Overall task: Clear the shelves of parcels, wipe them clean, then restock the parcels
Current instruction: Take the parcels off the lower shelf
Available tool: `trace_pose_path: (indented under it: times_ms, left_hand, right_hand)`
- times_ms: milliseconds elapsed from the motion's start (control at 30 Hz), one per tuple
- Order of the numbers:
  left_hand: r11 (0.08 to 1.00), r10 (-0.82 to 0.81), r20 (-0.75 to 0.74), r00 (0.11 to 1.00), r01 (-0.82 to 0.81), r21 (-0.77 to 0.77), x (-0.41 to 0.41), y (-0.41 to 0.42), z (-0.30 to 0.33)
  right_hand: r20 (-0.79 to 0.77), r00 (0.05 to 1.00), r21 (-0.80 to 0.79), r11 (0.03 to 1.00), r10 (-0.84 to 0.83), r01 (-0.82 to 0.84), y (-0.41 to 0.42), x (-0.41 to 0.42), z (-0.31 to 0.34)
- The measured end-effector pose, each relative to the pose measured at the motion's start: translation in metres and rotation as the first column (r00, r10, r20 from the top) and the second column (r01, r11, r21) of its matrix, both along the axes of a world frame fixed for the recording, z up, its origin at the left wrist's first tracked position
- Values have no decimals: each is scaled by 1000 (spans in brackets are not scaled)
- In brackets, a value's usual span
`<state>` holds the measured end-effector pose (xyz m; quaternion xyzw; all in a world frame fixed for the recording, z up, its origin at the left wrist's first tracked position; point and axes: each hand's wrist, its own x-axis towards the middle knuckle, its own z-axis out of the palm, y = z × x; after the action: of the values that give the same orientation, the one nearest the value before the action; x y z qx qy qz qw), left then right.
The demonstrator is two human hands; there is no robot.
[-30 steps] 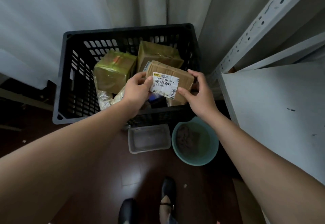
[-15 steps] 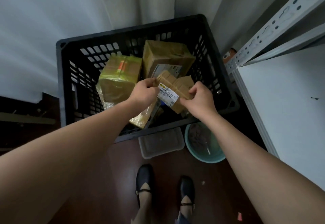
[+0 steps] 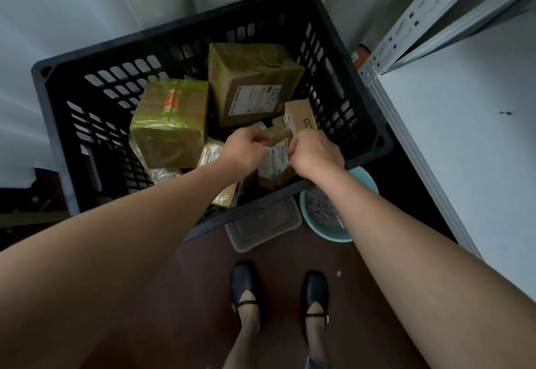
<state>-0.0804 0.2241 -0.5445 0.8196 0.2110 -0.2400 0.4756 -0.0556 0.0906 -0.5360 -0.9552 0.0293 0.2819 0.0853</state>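
A black slatted crate stands on the floor and holds several parcels. My left hand and my right hand both grip a small brown labelled parcel, held upright inside the crate near its front wall. Behind it lie a yellow-taped box, a bigger brown box with a white label, and a small carton. Foil-wrapped packets show under my left forearm. The white shelf board on the right is bare.
A clear plastic tub and a teal basin with a grey cloth in it sit on the dark floor just in front of the crate. The shelf's perforated metal upright rises at right. My feet stand below.
The labelled parcel has been turned from flat to upright and lowered deeper into the crate. Both hands followed it down, and my view has tilted further downward.
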Motion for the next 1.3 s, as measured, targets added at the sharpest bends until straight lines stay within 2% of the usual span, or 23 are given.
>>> trace_pose_path:
  times_ms: [167,333,433,500,567,667,767,867,1000,1133,1300]
  left_hand:
    - [996,12,55,998,-17,89,-4,1,1]
    - [963,-31,157,987,-13,270,-6,-1,10]
    - [931,-64,218,974,-20,364,-10,-12,24]
    - [900,-110,273,956,-20,435,-14,-22,35]
    - [870,-171,338,926,-19,493,-18,-34,44]
    - [849,-252,415,874,-6,529,-25,-58,54]
    - [839,-338,510,791,8,544,-35,-90,60]
    - [845,-406,583,703,46,533,-49,-134,59]
    - [843,-477,606,636,137,520,-77,-203,47]
    - [843,-483,591,646,160,514,-103,-252,21]
    - [864,-403,529,746,120,489,-129,-294,-30]
  right_hand:
    - [208,972,192,979,-107,67,-4,-7,2]
    - [479,861,468,880,-173,-83,-19,-23,7]
    - [567,806,454,881,-170,-133,-37,-34,6]
    - [576,792,464,879,-201,-115,-51,-42,6]
    - [575,768,541,835,-282,-98,-64,-48,8]
    - [572,715,630,774,-402,-68,-87,-55,14]
    - [578,680,638,769,-452,-31,-121,-65,19]
    - [550,681,637,770,-484,34,-168,-81,13]
    - [523,723,594,802,-452,72,-237,-111,-2]
    - [458,778,567,815,-430,117,-290,-140,-15]
    - [374,829,564,811,-416,153,-331,-172,-42]
